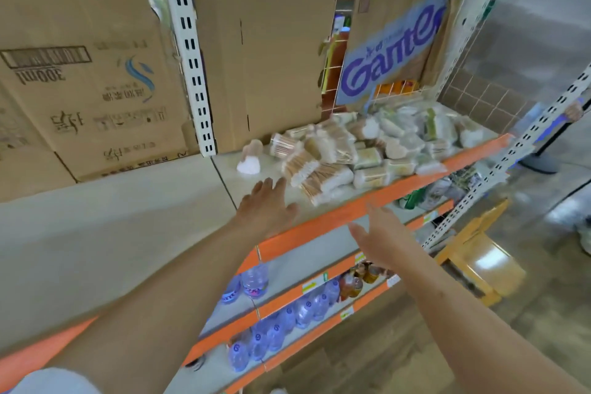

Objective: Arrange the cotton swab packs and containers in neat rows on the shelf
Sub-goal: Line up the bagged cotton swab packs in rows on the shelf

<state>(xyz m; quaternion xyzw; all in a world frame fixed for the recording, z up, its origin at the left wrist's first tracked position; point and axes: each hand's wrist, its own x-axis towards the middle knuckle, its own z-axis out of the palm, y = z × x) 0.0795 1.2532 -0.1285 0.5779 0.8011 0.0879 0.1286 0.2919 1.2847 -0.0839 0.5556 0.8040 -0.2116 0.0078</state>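
Note:
A loose heap of cotton swab packs and round containers lies on the right half of the grey shelf with an orange front edge. One small pack with white tips lies apart at the heap's left. My left hand hovers flat over the shelf just left of the heap, fingers straight, holding nothing. Lower and in front of the shelf edge, my right hand is held out with fingers extended, also empty.
Brown cardboard boxes stand at the back of the shelf, one printed with blue letters. Lower shelves hold water bottles. A wooden stool stands on the floor at right. A white slotted upright divides the shelf bays.

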